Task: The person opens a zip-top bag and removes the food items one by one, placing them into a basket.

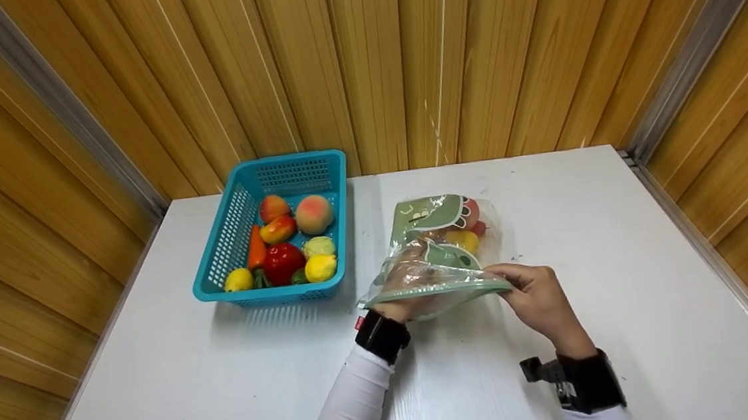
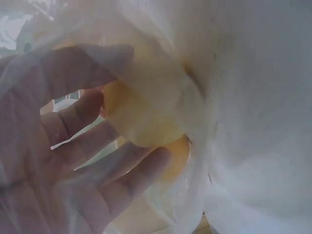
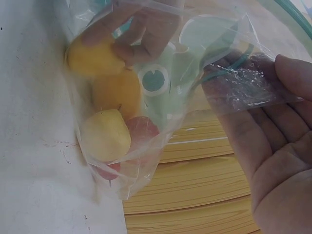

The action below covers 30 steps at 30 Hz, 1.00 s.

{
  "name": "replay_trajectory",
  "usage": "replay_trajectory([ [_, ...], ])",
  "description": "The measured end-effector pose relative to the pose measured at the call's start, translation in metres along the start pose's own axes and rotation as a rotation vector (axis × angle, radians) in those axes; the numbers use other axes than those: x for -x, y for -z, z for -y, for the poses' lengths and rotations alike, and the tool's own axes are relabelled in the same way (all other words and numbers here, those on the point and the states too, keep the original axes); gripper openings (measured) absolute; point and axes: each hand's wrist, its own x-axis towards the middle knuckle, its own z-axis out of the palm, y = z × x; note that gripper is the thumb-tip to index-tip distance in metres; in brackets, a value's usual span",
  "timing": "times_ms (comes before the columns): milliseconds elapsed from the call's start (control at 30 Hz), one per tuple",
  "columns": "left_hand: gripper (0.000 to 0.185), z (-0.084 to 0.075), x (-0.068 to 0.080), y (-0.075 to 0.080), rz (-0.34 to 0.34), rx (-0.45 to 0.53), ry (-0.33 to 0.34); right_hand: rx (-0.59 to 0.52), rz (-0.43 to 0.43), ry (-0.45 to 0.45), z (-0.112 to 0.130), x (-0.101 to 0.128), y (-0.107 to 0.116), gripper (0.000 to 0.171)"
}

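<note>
The right hand [image 1: 541,297] pinches the near right corner of the bag's [image 1: 440,248] mouth, thumb on top and fingers under the clear plastic, a grip that lifts the rim off the tabletop [image 1: 617,251] and keeps the opening wide. That leaves room for the left hand [image 1: 409,277], which is pushed inside the bag up to the wrist; seen through the plastic, its fingers [image 2: 122,180] lie fairly straight and spread beside a yellow fruit [image 2: 146,117], touching or nearly touching it rather than closed round it, so this grip looks released. The bag lies near the middle of the tabletop, its closed end pointing far, and the fruits [image 3: 109,122] inside, yellow, orange and reddish, have gathered at that far end, where they rest against each other. To the left, well apart from the bag, a blue basket [image 1: 229,238] holds more fruit and vegetables [image 1: 283,244], within easy reach of the left arm.
</note>
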Motion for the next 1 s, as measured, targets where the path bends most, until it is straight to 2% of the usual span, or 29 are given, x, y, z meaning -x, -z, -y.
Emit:
replay_trajectory([
  [133,0.061,0.0,-0.003,-0.002,-0.05,-0.09,-0.052,0.007,0.0,0.007,0.0,0.0,0.0,0.015],
  [167,0.063,-0.001,-0.004,-0.002,-0.038,-0.101,-0.071,0.009,0.0,0.008,0.0,0.0,0.0,0.014],
  [200,0.063,-0.001,-0.004,-0.002,-0.044,-0.154,-0.079,0.009,-0.001,0.01,0.0,0.0,0.0,0.014],
  [300,0.059,-0.005,-0.003,-0.001,-0.05,-0.248,-0.055,-0.007,0.001,0.005,0.0,0.0,0.001,0.015],
  [333,0.06,-0.006,-0.002,0.0,-0.069,-0.361,-0.035,-0.014,0.001,0.002,0.0,0.0,0.001,0.015],
  [433,0.062,-0.012,0.0,0.0,-0.081,-0.334,0.0,-0.018,-0.004,-0.004,0.0,0.001,0.001,0.015],
  [467,0.065,-0.014,0.0,0.001,-0.085,-0.357,0.006,-0.02,-0.007,-0.008,0.0,0.001,0.002,0.016],
  [600,0.082,-0.023,0.002,0.003,-0.08,-0.295,0.01,0.004,-0.014,-0.01,0.0,0.001,0.002,0.014],
  [700,0.09,-0.028,0.005,0.003,-0.087,-0.28,0.053,0.015,-0.017,-0.011,0.0,0.001,0.003,0.014],
  [800,0.089,-0.032,0.011,0.003,-0.109,-0.301,0.088,0.02,-0.02,-0.003,-0.001,0.001,0.003,0.015],
  [833,0.086,-0.033,0.013,0.003,-0.114,-0.35,0.088,0.018,-0.02,-0.001,-0.001,0.001,0.003,0.016],
  [900,0.075,-0.036,0.016,0.003,-0.119,-0.43,0.04,0.017,-0.022,0.008,-0.002,0.001,0.003,0.017],
  [1000,0.063,-0.041,0.021,0.004,-0.124,-0.583,-0.071,0.013,-0.019,0.008,-0.002,0.001,0.003,0.019],
])
